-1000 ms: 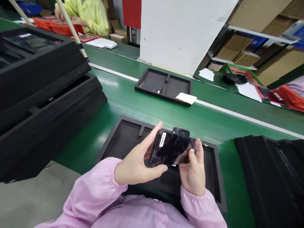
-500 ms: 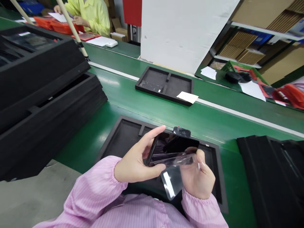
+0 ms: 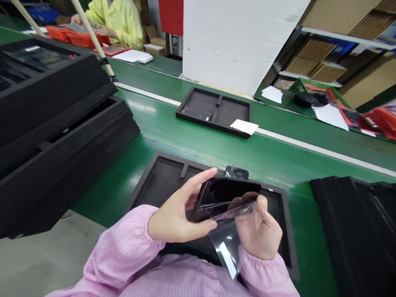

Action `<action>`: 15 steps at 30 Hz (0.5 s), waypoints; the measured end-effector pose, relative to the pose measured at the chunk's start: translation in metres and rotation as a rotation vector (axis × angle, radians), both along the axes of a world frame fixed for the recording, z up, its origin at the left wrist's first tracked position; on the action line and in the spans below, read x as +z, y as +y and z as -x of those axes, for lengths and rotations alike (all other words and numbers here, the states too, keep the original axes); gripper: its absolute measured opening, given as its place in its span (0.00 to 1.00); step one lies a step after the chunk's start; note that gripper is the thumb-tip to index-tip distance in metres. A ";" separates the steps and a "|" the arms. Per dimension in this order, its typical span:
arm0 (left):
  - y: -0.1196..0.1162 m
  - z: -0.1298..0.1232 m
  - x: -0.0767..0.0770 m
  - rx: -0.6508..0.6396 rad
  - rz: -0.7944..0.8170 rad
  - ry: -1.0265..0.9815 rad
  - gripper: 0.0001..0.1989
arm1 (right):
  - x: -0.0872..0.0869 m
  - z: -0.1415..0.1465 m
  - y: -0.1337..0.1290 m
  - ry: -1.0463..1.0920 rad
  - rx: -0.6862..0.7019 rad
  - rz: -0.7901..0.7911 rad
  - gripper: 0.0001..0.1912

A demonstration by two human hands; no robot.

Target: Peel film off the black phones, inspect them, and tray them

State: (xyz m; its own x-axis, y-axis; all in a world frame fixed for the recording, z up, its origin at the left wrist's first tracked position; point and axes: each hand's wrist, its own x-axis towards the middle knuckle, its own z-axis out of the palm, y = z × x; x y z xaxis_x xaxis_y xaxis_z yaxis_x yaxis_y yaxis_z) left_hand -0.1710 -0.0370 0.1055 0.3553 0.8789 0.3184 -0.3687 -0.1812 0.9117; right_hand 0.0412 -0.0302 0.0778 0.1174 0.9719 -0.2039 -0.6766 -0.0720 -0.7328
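Note:
My left hand (image 3: 182, 210) is closed round the left end of a black smartphone (image 3: 227, 190), its glossy screen turned up. The thumb lies along the near edge, the forefinger along the far one. Between the thumb and fingers of my right hand (image 3: 261, 227) is pinched a clear plastic film (image 3: 227, 247). The film is creased where it runs across the near part of the screen, and a loose part with a white strip hangs below the phone. Under both hands lies a black foam tray (image 3: 154, 177). A small dark glossy device (image 3: 236, 172) rests at its far edge.
Stacks of black foam trays stand on the left (image 3: 62, 165) and right (image 3: 346, 222). Across the green bench (image 3: 148, 136) lies another divided tray (image 3: 235, 109) with a pale paper card (image 3: 244, 126) on its corner. A co-worker in a yellow top (image 3: 126, 24) handles things beyond.
The phone has tilted and dropped slightly. The film's loose part hangs lower and further right, and less film covers the screen. Both hands keep their grips.

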 end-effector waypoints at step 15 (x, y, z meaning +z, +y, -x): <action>0.003 0.004 0.007 0.270 -0.068 0.078 0.14 | 0.005 -0.009 -0.018 -0.356 -0.103 -0.095 0.11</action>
